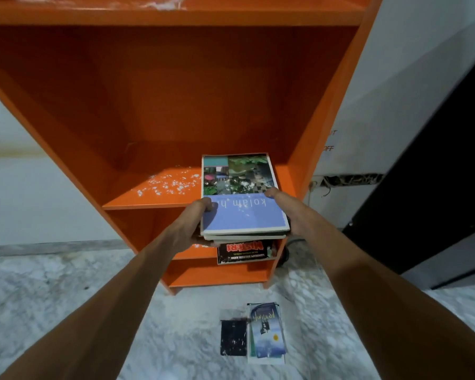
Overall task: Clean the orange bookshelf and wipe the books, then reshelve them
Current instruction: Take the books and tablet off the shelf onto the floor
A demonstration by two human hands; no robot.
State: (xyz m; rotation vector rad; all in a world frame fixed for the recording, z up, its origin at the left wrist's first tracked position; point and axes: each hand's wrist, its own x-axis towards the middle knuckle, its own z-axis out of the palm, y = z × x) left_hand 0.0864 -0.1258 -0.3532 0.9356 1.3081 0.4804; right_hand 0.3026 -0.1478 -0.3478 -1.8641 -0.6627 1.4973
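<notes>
Holding a stack of books [244, 218] level is the whole job here. The left hand [188, 229] and right hand [288, 212] clamp its near corners, each thumb pressed flat on the top cover, the lavender-and-garden "kolam" book [239, 176], with the other fingers curled out of sight beneath. The stack sits at the right end of the middle shelf [132, 200] of the orange bookshelf [176, 78]. Its far half lies over the board and its near half overhangs the front edge. Whether it is going in or coming out cannot be told.

Either way, I would keep both thumbs down so the thin covers do not fan apart, and move the stack straight along the board rather than tipping it.

White flecks [167, 185] dot the board just left of the stack, so that patch probably still needs wiping. The right side panel [310, 149] stands close beside the books, leaving little slack there, while the left of the shelf is open. Directly below, a "Misteri" book [243, 250] juts from the lower shelf. On the marble floor [80, 292], a blue-covered book [268, 333] and a black item [233, 337] lie near the feet.
</notes>
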